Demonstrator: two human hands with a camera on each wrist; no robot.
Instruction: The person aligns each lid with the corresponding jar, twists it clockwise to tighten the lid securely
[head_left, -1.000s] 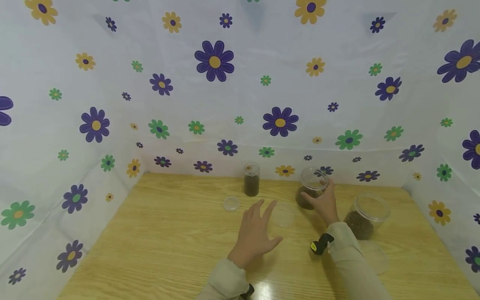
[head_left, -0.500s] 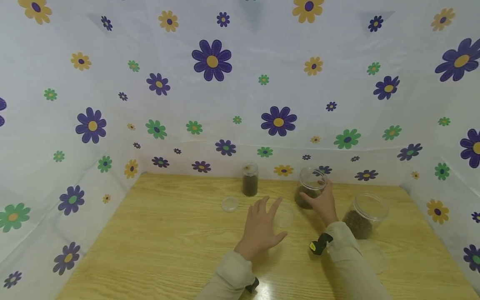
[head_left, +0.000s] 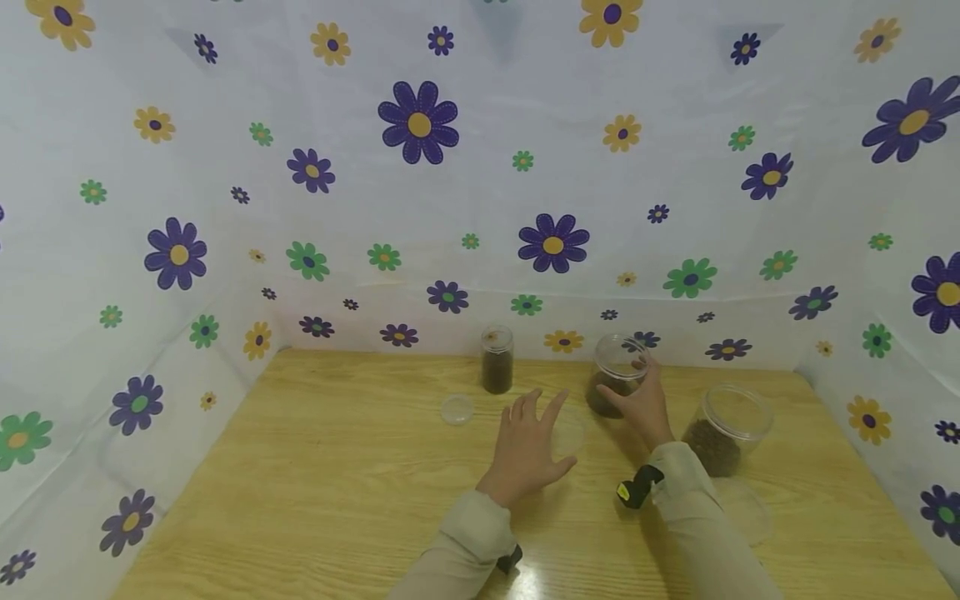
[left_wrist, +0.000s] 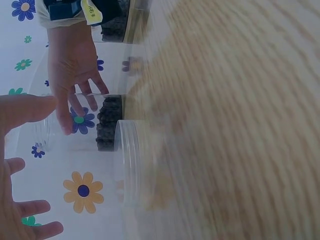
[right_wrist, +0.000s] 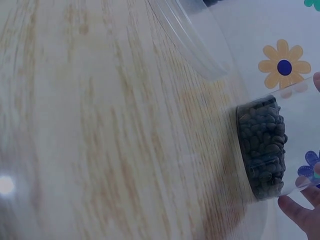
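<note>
Clear lid between hands; slim jar, wide jar flank held jar.

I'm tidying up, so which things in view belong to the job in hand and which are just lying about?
Job in hand, it seems:
middle jar, gripped by the right hand
medium lid, beside the left hand

Apparently lying about:
narrow jar
small lid
widest jar
largest lid

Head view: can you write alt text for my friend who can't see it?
A person's right hand holds a clear jar of dark contents on a wooden table; the left hand is near a clear lid. A slim jar stands left and a wide jar right, before a flowered backdrop.
</note>
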